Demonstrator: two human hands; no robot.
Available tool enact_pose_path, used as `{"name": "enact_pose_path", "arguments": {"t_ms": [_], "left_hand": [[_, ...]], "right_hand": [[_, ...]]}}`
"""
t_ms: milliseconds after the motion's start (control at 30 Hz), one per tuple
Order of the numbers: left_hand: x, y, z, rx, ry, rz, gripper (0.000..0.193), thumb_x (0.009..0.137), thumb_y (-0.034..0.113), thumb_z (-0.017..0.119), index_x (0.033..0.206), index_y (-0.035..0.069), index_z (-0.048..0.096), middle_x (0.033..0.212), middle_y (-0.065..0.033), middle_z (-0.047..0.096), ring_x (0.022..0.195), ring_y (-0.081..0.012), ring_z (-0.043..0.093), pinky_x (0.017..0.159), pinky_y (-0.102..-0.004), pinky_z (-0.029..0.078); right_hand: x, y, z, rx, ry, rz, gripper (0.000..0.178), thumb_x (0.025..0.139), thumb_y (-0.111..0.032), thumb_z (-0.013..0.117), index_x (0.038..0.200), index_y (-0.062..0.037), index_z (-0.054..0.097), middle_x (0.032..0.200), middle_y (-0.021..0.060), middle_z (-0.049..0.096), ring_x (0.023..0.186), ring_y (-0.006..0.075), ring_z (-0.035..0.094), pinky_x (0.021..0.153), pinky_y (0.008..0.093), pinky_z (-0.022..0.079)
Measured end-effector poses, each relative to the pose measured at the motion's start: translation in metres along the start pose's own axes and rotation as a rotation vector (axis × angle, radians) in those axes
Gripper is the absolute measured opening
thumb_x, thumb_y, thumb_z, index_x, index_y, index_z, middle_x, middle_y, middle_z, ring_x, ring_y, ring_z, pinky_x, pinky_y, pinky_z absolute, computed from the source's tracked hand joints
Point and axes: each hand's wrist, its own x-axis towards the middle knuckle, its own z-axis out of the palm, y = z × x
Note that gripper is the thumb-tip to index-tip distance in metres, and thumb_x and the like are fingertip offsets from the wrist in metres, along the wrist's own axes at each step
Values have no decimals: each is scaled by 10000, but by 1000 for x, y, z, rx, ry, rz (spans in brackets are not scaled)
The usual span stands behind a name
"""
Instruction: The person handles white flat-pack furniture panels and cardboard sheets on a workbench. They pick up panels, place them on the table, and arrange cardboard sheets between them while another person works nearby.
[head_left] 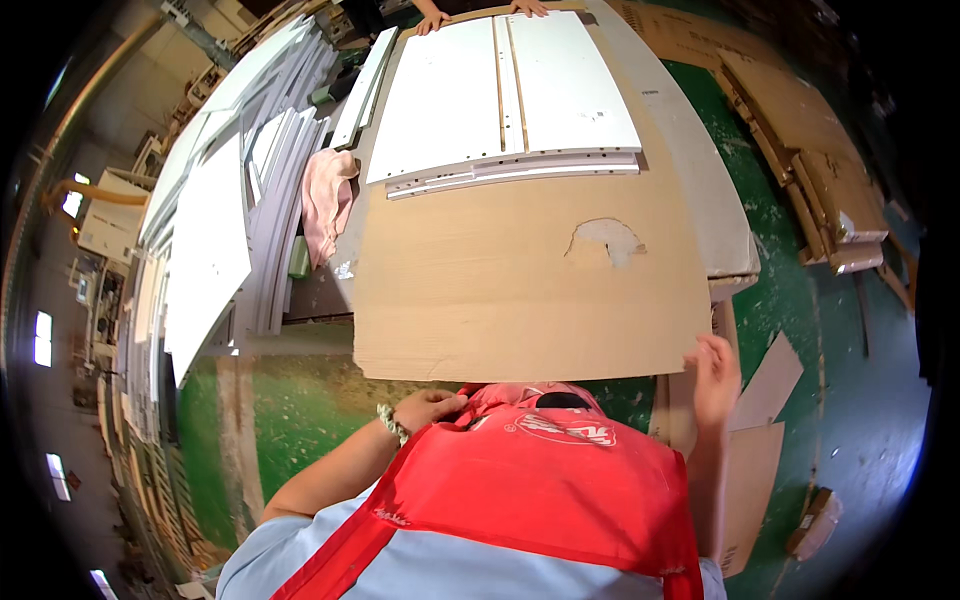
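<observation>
My left hand [430, 408] is at the upper left edge of my red apron [600, 470], fingers drawn together against the cloth; their tips are partly hidden. Just off the near right corner of a large brown cardboard sheet [520, 300], my right hand [714, 375] is raised with loosely bent, slightly parted fingers and nothing visible in it. On the far half of that sheet lie white panels [440, 100], stacked, with small holes along their near edges. Two narrow brown-edged strips [508, 90] run lengthwise between the top panels. The cardboard has a torn patch [607, 240] at its right.
Another person's hands [432, 20] rest at the panels' far edge. Many white boards [215, 220] stand stacked on the left, beside a pink cloth [328, 195]. Flat brown cartons [810, 150] lie to the right on the green floor [715, 130]. Loose cardboard pieces [755, 480] lie near my right arm.
</observation>
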Motion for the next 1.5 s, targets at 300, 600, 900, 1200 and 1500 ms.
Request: {"name": "enact_pose_path", "arguments": {"t_ms": [300,600,900,1200,1500], "left_hand": [[125,127,-7,787,707,680,552,884,410,526,1258,8,462,1367,-223,387,1278,-356,354,1053,-388,316],[265,245,14,899,854,962,538,896,368,497,1291,13,412,1428,-204,289,1335,-351,250,1098,-422,231],[302,259,12,922,983,1045,523,861,270,559,1270,-23,415,1403,-241,303,1318,-381,261,1092,-438,227],[297,267,19,1017,953,1041,556,898,263,550,1359,16,361,1501,-218,71,1367,-363,191,1083,-413,248],[295,267,16,1062,963,972,496,917,329,506,1306,26,455,1465,-254,196,1351,-381,225,1097,-401,207]], "right_hand": [[-79,34,71,208,-511,227,266,870,-169,605,1066,9,588,908,114,666,840,128,617,741,263,478],[-114,69,24,146,-176,320,167,882,-72,543,1012,17,601,835,96,669,793,132,630,732,244,480],[-225,219,59,-247,63,534,167,842,-161,578,891,-8,625,781,179,632,725,319,634,654,379,492],[-256,281,121,-319,14,537,83,748,-93,562,817,-62,594,907,141,552,898,358,484,849,475,357],[-236,294,96,-194,-26,477,87,761,-59,538,828,-14,568,892,160,527,847,362,463,821,468,352]]}}
